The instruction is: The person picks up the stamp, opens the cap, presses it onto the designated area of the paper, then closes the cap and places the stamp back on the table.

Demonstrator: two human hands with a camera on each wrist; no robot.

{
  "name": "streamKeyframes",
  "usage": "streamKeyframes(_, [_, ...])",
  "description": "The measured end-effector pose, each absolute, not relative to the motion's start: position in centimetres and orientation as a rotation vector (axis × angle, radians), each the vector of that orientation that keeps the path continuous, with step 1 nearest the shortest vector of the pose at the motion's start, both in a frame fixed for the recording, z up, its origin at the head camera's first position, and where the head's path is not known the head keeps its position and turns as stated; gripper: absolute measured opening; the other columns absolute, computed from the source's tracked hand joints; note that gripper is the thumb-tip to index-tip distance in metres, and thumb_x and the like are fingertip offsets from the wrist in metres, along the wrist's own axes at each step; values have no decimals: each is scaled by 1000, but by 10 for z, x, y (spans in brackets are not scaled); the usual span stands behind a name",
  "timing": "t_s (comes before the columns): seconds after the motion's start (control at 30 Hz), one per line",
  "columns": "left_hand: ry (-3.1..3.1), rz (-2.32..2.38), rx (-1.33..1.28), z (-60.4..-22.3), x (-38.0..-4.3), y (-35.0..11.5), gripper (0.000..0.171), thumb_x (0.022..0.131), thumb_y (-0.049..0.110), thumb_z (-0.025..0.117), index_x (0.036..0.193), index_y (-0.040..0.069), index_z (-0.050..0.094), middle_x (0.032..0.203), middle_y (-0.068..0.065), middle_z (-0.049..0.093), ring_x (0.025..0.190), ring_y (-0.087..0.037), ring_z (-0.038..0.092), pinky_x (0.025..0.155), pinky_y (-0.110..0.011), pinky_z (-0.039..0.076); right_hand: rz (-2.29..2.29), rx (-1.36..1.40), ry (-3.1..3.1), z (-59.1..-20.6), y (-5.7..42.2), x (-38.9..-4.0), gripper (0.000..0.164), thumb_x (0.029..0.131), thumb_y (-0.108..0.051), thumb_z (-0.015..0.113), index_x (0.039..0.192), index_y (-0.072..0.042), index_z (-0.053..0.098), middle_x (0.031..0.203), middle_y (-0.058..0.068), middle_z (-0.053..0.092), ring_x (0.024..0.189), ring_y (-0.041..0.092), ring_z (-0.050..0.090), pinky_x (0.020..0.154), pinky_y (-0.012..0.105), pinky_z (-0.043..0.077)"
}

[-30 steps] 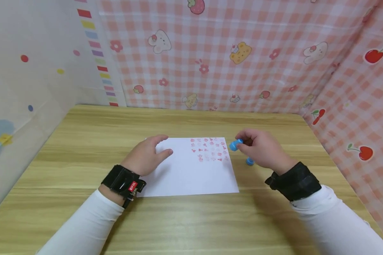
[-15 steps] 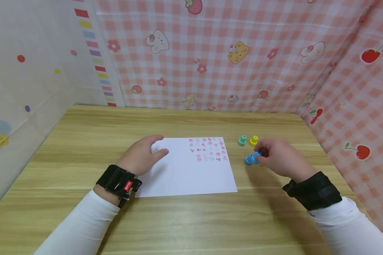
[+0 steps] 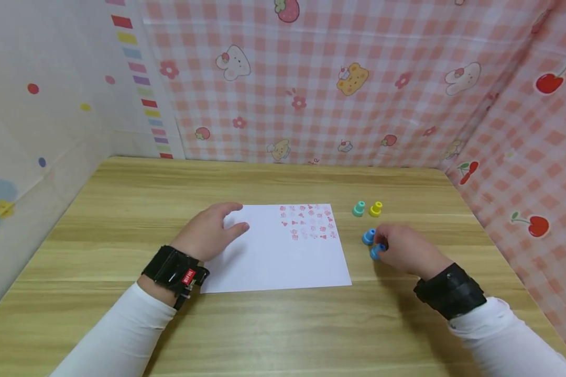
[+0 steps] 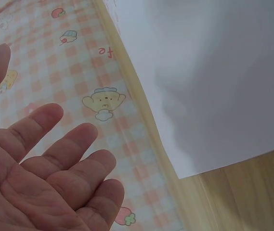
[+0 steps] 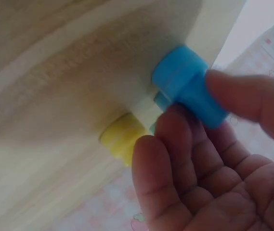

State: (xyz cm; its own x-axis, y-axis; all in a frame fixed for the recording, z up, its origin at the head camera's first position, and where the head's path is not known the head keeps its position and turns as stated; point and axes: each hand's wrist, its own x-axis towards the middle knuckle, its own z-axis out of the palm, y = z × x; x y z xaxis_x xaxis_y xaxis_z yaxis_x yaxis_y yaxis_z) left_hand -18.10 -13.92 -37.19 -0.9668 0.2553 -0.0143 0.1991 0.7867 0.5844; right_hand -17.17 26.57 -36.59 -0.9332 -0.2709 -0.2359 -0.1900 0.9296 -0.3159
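My right hand [image 3: 409, 250] pinches a blue toy stamp [image 5: 185, 82] between thumb and fingers, down close to the table. Just behind it stands a second blue stamp [image 3: 369, 236]. In the right wrist view a yellow stamp [image 5: 122, 137] stands beside my fingertips; the hand hides that spot in the head view. My left hand [image 3: 211, 230] holds nothing, its thumb and fingers spread apart over the left part of a white sheet of paper [image 3: 269, 262]. Small red stamp prints [image 3: 306, 222] fill the sheet's far right corner.
Farther back, right of the paper, a teal stamp [image 3: 359, 208] and another yellow stamp [image 3: 376, 209] stand upright. The wooden table [image 3: 283, 335] meets a pink checked cloth wall [image 3: 264, 94] at the back, with more cloth on both sides.
My right hand has carried the blue stamp from beside the paper's edge to the right and nearer, down beside the other blue one. The left hand has stayed nearly still.
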Motion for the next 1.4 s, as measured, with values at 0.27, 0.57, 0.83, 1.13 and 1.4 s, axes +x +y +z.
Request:
streamKeyframes(0.27, [2869,939,371,-371,-183,-137,63,89,56,54,135,14,48,137,-8,46,124,-24,37,99,-52,36,-359,-386,2989,-336,272,-192,28,87,-24,67,104,-2,61,89,11,62,74,23,54,67,42,49])
streamKeyframes(0.57, [2873,923,366,-379,-179,-136,60,89,54,55,134,14,49,136,-8,47,123,-23,39,100,-51,36,-175,-467,2968,-351,250,-250,35,89,-14,62,122,-3,59,112,20,62,96,31,57,84,51,47])
streamKeyframes(0.83, [2889,919,410,-380,-179,-135,57,90,50,57,133,12,51,133,-9,51,121,-23,41,99,-50,37,-87,-579,2997,-361,242,-267,23,84,-6,63,105,1,67,102,18,66,91,30,59,83,48,49])
streamKeyframes(1.13, [2896,954,449,-380,-178,-133,56,90,49,56,133,13,50,133,-7,51,122,-21,41,100,-48,36,-231,-469,3017,-355,239,-264,21,91,-13,58,106,-1,65,98,14,65,80,23,57,75,44,50])
streamKeyframes(1.4, [2894,1103,511,-378,-172,-125,55,91,49,56,134,17,49,132,-1,52,120,-14,41,99,-46,38,-630,-451,2994,-336,199,-230,21,94,-28,58,102,-10,65,87,3,64,72,18,54,64,36,48])
